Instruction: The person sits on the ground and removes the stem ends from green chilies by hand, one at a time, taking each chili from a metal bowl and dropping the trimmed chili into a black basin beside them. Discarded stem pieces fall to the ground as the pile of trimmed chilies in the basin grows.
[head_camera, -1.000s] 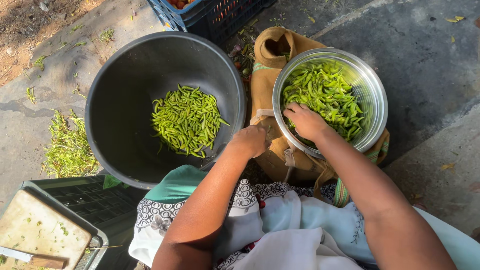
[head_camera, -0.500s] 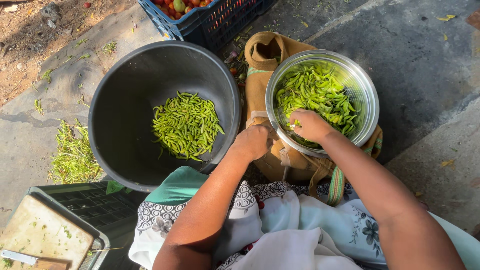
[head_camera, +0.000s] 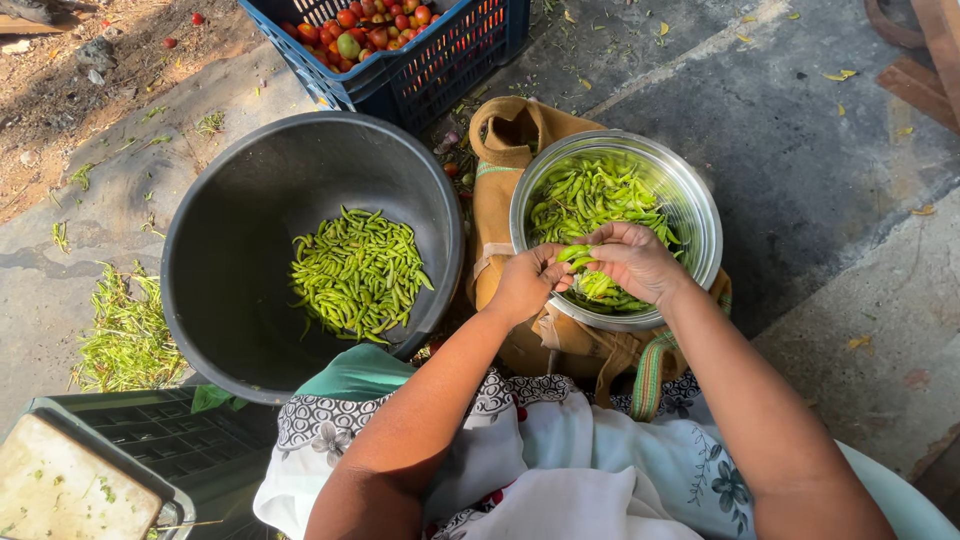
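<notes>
Hands: left hand (head_camera: 528, 282) and right hand (head_camera: 632, 262) grip one green chilli (head_camera: 577, 254) over steel bowl (head_camera: 700, 215).

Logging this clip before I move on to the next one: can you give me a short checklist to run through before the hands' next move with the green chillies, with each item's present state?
1. Both hands on the same chilli: ok. Left hand and right hand meet on a green chilli.
2. Hands over the steel bowl, so anything dropped lands inside: ok.
3. Steel bowl seated steadily on the brown bag: cannot tell; it rests on soft fabric.
4. Black tub within reach, beside the left arm: ok, chillies lie at its bottom.
5. Stem on the held chilli: cannot tell, the fingers hide it.
6. Blue crate of tomatoes apart from the hands: ok.
</notes>
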